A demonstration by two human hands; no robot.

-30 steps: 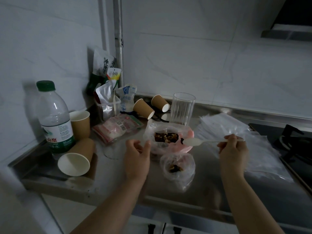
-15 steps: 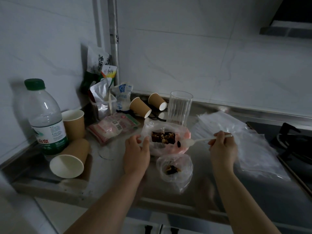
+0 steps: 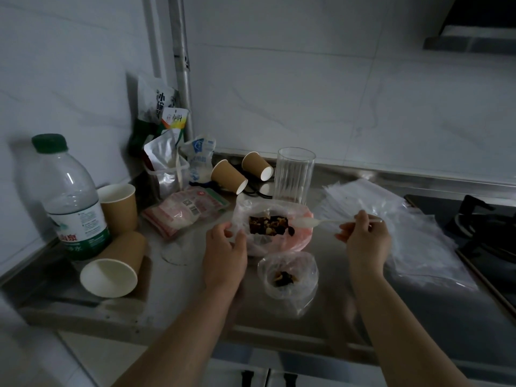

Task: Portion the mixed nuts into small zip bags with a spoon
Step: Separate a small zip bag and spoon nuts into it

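Dim kitchen: pale marbled wall tiles [image 3: 307,88], steel counter [image 3: 178,308], black hob [image 3: 485,227].

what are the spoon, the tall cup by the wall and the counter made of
Spoon: looks like translucent whitish plastic, thin and pale, held in the right hand.
Tall cup: clear glass or hard plastic; the wall shows through it.
Counter: likely stainless steel, grey with dull reflections.

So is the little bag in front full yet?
No. The small clear plastic bag stands open, holding only a few nuts at its bottom.
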